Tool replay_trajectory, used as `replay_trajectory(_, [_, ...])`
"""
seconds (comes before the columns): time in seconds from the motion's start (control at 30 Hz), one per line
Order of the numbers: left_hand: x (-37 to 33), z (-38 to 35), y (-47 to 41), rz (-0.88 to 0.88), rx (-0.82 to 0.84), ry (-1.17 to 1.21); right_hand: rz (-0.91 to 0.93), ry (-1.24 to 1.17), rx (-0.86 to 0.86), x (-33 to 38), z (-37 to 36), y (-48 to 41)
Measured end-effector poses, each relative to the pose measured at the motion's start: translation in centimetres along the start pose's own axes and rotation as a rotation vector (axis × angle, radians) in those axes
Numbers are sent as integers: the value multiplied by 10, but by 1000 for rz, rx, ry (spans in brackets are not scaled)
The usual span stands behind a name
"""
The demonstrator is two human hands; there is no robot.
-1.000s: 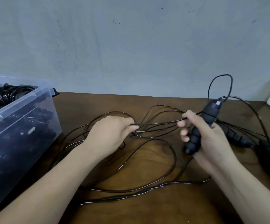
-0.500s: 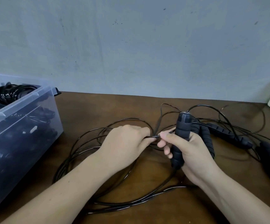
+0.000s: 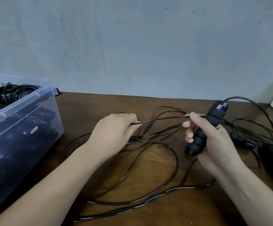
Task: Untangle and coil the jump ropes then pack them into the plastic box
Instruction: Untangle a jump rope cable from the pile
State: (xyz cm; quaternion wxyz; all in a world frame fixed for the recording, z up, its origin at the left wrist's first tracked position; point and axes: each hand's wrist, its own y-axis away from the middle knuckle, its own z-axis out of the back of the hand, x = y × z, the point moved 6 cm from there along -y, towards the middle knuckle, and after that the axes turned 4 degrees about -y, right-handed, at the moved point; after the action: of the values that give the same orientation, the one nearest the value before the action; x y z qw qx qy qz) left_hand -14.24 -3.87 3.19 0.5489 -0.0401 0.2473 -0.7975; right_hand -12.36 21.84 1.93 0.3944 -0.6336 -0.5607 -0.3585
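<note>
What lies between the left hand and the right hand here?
In the head view, one taut black cord spans from the left hand to the right hand, which also grips a black handle; slack loops lie beneath it.

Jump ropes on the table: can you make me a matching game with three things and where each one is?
Things: 1 black foam handle; 2 thin black rope strand; 3 clear plastic box.
Places: A on the left side of the brown wooden table; B in the grip of the right hand; C pinched by the left hand.
Pairs: 1-B; 2-C; 3-A.
</note>
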Motion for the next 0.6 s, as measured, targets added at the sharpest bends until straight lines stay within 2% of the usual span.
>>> replay_trajectory(0.17, [-41, -12, 11, -148, 8, -79, -43, 71, 104, -26, -22, 10])
replay_trajectory(0.33, [-59, -25, 19, -224, 42, -132, -56, 179, 207, -40, -31, 19])
replay_trajectory(0.43, [-58, -24, 18, -197, 95, -87, -54, 192, 184, -36, -27, 16])
replay_trajectory(0.6, [-27, -9, 7, -94, 46, -40, -33, 75, 45, -11, -11, 3])
